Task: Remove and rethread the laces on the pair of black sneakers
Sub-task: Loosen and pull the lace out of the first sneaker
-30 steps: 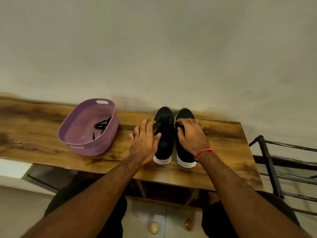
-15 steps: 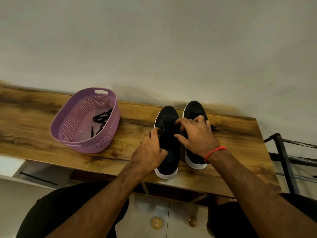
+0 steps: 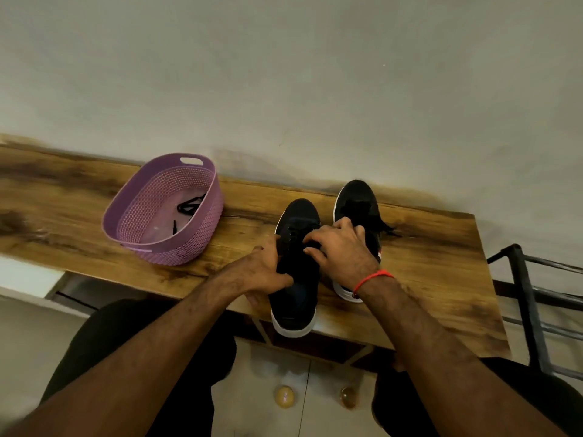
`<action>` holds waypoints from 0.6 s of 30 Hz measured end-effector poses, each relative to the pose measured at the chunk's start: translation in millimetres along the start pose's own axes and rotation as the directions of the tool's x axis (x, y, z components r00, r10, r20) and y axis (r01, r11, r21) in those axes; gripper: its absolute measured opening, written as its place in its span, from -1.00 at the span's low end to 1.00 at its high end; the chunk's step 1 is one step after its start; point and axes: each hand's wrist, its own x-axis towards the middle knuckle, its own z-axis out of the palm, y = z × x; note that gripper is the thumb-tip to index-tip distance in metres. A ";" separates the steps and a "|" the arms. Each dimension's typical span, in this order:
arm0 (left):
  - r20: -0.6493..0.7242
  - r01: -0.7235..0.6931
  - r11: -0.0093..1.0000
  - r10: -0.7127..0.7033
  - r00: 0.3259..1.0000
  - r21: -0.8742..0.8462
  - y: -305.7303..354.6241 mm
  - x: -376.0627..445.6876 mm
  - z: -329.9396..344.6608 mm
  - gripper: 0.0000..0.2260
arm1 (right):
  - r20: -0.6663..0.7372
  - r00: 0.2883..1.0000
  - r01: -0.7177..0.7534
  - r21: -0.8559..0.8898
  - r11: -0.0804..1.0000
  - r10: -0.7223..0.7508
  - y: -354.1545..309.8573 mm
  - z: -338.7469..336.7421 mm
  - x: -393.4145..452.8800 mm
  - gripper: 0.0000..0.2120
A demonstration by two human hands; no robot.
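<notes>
**Steadying the near sneaker to free its lace**

A plain pale wall rises behind a long wood-grain bench (image 3: pixel 94 200) pushed against it, with a black metal rack (image 3: pixel 523 294) to the right. On the bench stand the two black fabric sneakers with white soles. The left sneaker (image 3: pixel 295 298) sits nearer, its heel overhanging the near edge. The right sneaker (image 3: pixel 358 200) stands farther back and just beside it, a loose black lace end (image 3: pixel 386 228) trailing off its right side. To the left, well apart, a lilac perforated plastic basket (image 3: pixel 189 247) holds a coiled black lace (image 3: pixel 189 205).

The left hand (image 3: pixel 265 269) wraps the left side of the near sneaker, thumb over the upper, fingers curled under: a firm holding grip. The right hand (image 3: pixel 340 247) reaches across both shoes with fingers bent down at the lacing of the near sneaker. Whether they pinch a lace I cannot tell, since black lies on black there.

The step appears to be starting the unlacing. It would go best with the left hand pinning the shoe flat, as the overhanging heel could tip off the edge. The right hand should loosen the top crossings first and draw out short lengths instead of yanking. The freed lace likely belongs in the basket.
</notes>
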 end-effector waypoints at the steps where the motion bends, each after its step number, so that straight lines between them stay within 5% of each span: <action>1: 0.000 -0.009 1.000 0.009 1.000 -0.015 1.4 -0.1 -1.5 -0.23 | -0.007 1.000 -0.003 0.004 1.000 0.003 0.8 0.4 -1.2 -0.72; 12: -0.143 -0.185 0.938 0.149 0.978 -0.292 -20.1 14.9 -3.4 -0.63 | -0.002 0.999 -0.032 0.099 0.995 0.032 4.1 -3.4 7.0 -0.93; 18: -0.325 -0.326 0.918 0.245 0.914 -0.225 -22.8 23.5 -9.9 -0.78 | 0.102 0.995 -0.010 0.106 0.994 -0.001 1.2 -7.7 10.9 -0.76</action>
